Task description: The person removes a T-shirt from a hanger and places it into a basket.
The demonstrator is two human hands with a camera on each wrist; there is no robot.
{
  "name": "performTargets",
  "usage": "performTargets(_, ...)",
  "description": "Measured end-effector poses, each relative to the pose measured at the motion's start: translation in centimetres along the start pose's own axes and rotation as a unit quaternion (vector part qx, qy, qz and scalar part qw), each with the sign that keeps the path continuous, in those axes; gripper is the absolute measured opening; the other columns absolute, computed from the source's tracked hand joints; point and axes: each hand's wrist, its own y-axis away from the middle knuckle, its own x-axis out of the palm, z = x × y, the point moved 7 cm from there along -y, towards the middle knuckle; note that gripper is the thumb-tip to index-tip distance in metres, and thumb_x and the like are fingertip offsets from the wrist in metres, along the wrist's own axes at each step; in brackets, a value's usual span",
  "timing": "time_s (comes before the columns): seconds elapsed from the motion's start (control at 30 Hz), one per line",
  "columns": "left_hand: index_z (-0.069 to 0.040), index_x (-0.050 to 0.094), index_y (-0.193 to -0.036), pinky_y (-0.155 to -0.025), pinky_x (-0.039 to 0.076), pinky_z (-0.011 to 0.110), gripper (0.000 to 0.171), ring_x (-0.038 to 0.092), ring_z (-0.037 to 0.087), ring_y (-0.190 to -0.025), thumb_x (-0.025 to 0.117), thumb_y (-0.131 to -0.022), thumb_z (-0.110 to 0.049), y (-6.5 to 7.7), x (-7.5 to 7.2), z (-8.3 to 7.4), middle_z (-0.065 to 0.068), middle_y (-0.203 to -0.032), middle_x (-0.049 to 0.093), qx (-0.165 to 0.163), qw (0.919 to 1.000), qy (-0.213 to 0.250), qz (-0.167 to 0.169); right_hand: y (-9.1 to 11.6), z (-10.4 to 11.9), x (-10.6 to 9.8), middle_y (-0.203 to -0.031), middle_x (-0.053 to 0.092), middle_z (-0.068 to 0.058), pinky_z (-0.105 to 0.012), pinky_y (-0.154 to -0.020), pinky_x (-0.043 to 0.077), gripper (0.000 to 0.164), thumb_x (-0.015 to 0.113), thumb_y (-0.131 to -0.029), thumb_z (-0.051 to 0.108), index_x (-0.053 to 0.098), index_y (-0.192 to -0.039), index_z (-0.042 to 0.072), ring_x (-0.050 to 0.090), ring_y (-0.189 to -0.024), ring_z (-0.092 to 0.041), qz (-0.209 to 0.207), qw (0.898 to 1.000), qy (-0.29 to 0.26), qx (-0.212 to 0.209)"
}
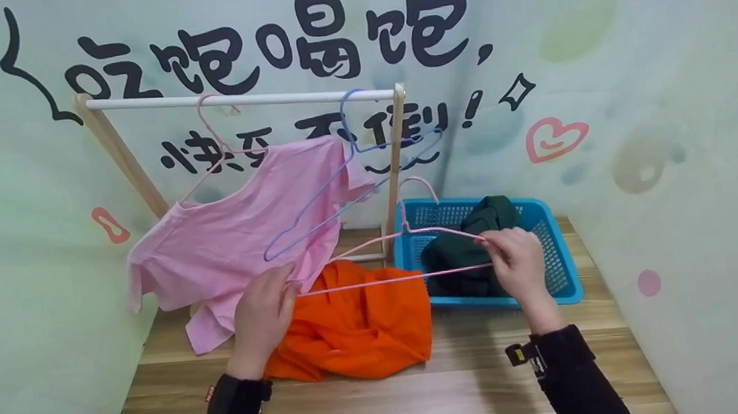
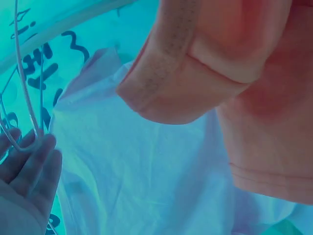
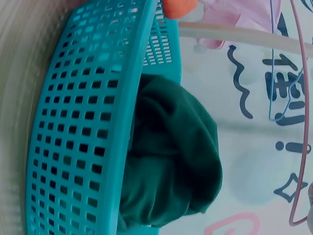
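Both hands hold a pink clothes hanger level in front of the body, its hook pointing up. My left hand grips one end; in the left wrist view that hand has its fingers around the hanger's corner. My right hand pinches the other end near the shoulder; only a sliver of it shows at the right wrist view's edge. Below the hanger an orange garment lies bunched on the table. Behind my left hand hangs a pink T-shirt on another pink hanger.
A rack with a white rail and wooden posts stands behind, bearing a bare blue hanger. At the right, a blue basket holds a dark green garment. Printed walls enclose the wooden tabletop.
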Motion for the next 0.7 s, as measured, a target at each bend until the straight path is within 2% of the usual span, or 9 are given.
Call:
performTargets(0.1, -0.004, 0.067, -0.122, -0.085, 0.054, 0.046, 0.038, 0.064, 0.032, -0.094, 0.075, -0.086, -0.012, 0.0, 0.4, -0.4, 0.013, -0.105, 0.069, 0.014, 0.9995, 0.002, 0.029, -0.1, 0.4, 0.3, -0.084, 0.072, -0.004, -0.033, -0.067, 0.035, 0.007, 0.072, -0.089, 0.009, 0.076, -0.095, 0.009, 0.054, -0.072, -0.022, 0.002, 1.0, -0.002, 0.0)
performTargets(0.2, -0.006, 0.07, -0.118, -0.083, 0.055, 0.045, 0.033, 0.065, 0.031, -0.093, 0.076, -0.086, -0.011, 0.0, 0.5, -0.5, 0.011, -0.102, 0.069, 0.022, 0.9991, 0.001, 0.037, -0.2, 0.7, 0.6, -0.082, 0.071, -0.003, -0.033, -0.067, 0.034, 0.008, 0.07, -0.092, 0.013, 0.076, -0.095, 0.01, 0.052, -0.071, -0.021, 0.002, 1.0, -0.004, -0.002)
performTargets(0.33, -0.008, 0.071, -0.105, -0.075, 0.056, 0.041, 0.022, 0.065, 0.029, -0.082, 0.077, -0.084, -0.006, -0.1, 0.2, -0.6, 0.009, -0.09, 0.068, 0.027, 0.9994, -0.001, 0.021, -0.3, 1.2, 0.7, -0.079, 0.07, -0.002, -0.034, -0.066, 0.034, 0.007, 0.07, -0.091, 0.013, 0.076, -0.095, 0.01, 0.051, -0.068, -0.021, -0.006, 1.0, -0.011, -0.008)
performTargets(0.53, -0.008, 0.069, -0.094, -0.056, 0.051, 0.034, 0.015, 0.053, 0.023, -0.062, 0.076, -0.083, -0.001, 0.0, -0.3, -0.6, 0.005, -0.074, 0.06, 0.034, 0.9994, -0.004, -0.01, -0.5, 1.8, 0.6, -0.079, 0.07, -0.002, -0.034, -0.066, 0.036, 0.012, 0.075, -0.087, 0.006, 0.075, -0.098, 0.01, 0.051, -0.07, -0.021, 0.001, 1.0, -0.005, -0.015)
performTargets(0.6, -0.008, 0.068, -0.094, -0.053, 0.048, 0.033, 0.015, 0.052, 0.023, -0.061, 0.073, -0.084, 0.002, 0.0, -0.5, -0.5, 0.005, -0.073, 0.059, 0.037, 0.9991, -0.008, -0.019, -0.6, 1.9, 0.5, -0.084, 0.071, -0.001, -0.036, -0.071, 0.039, 0.014, 0.075, -0.088, 0.01, 0.075, -0.102, 0.01, 0.054, -0.075, -0.021, 0.009, 1.0, -0.004, -0.019)
performTargets(0.7, -0.009, 0.067, -0.093, -0.051, 0.044, 0.033, 0.014, 0.05, 0.024, -0.06, 0.068, -0.085, 0.003, 0.0, -1.0, -0.2, 0.005, -0.072, 0.056, 0.036, 0.9988, -0.015, -0.031, -0.7, 1.9, 0.3, -0.098, 0.073, -0.002, -0.041, -0.084, 0.043, 0.024, 0.073, -0.091, 0.024, 0.073, -0.111, 0.011, 0.06, -0.09, -0.024, 0.01, 1.0, -0.012, -0.027)
